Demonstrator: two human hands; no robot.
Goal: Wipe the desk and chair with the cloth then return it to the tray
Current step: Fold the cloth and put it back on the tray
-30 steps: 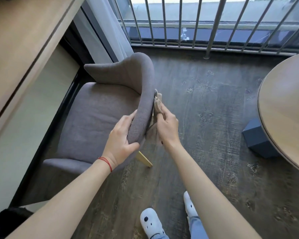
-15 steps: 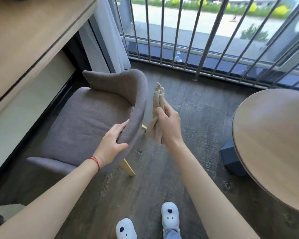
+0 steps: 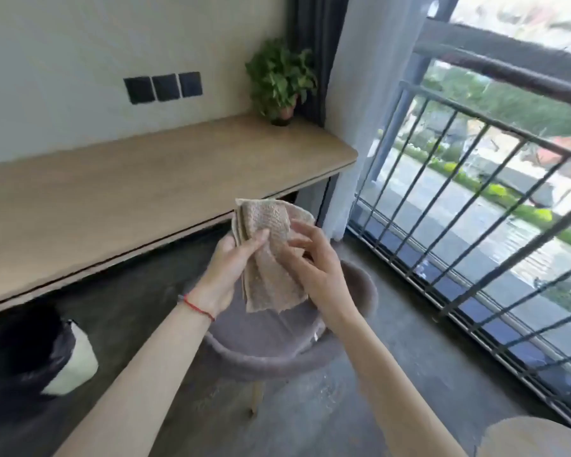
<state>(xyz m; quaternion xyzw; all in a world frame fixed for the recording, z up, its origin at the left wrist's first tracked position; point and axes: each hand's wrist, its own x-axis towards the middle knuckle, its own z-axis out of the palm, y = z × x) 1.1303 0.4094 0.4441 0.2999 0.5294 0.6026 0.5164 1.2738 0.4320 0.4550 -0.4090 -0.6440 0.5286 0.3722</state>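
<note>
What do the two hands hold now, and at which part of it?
Both hold the folded cloth above the chair. The left hand pinches its left folded edge near the top; the right hand grips its right side, around the middle.

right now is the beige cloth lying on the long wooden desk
No, the beige waffle-textured cloth is held up between the left hand and right hand, in front of the long wooden desk.
</note>
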